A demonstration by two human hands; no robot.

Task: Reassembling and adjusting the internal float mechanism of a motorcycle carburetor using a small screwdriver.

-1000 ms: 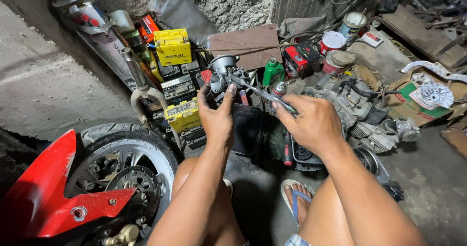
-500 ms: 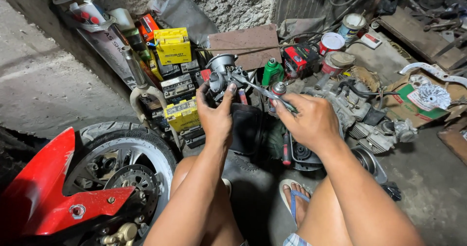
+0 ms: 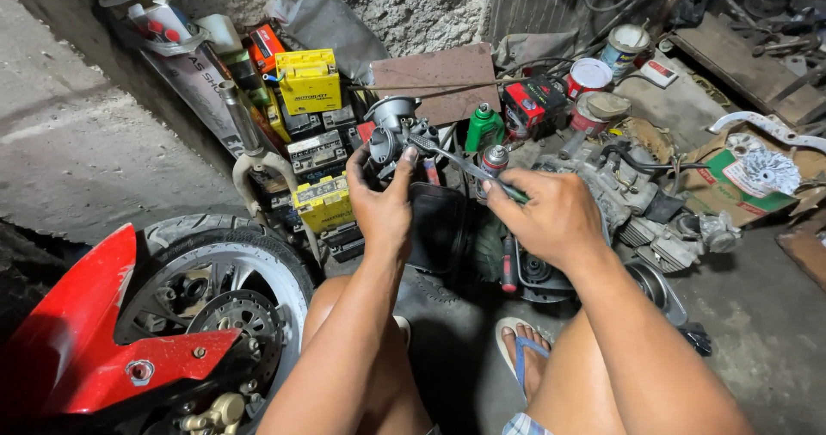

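At the far left a motorcycle front wheel (image 3: 215,289) stands on the concrete floor (image 3: 77,142), half covered by a red fender (image 3: 77,349), with a brass-coloured brake caliper (image 3: 211,413) at its foot. Behind it, against the rough wall, lie a fork leg (image 3: 245,134) and a stack of batteries, 2 of them yellow (image 3: 308,80).

The left hand (image 3: 383,207) is raised over the person's knees, its grip clamped around a small grey metal carburetor (image 3: 397,134). The part looks greasy and dull, with a round bowl-like cap on top and dark fittings on its side. It is held up in the air, above a black pouch (image 3: 439,224) on the floor and just in front of the batteries.

A slim metal tool (image 3: 460,164), which looks like a wrench, runs from the carburetor's side down to the right hand (image 3: 551,215), whose grip is closed on the handle end. I cannot tell how the tool's tip sits on the part.

Right behind the tool stand a green bottle (image 3: 484,127) and a small spray can (image 3: 494,160), close enough to crowd the working space. Further right sit a red box (image 3: 533,104), 2 cans with pale lids (image 3: 589,78), then an engine block (image 3: 619,194) with hoses, and a cardboard piece carrying a white finned rotor (image 3: 766,170). A sandalled foot (image 3: 525,353) rests on the floor below the right hand.
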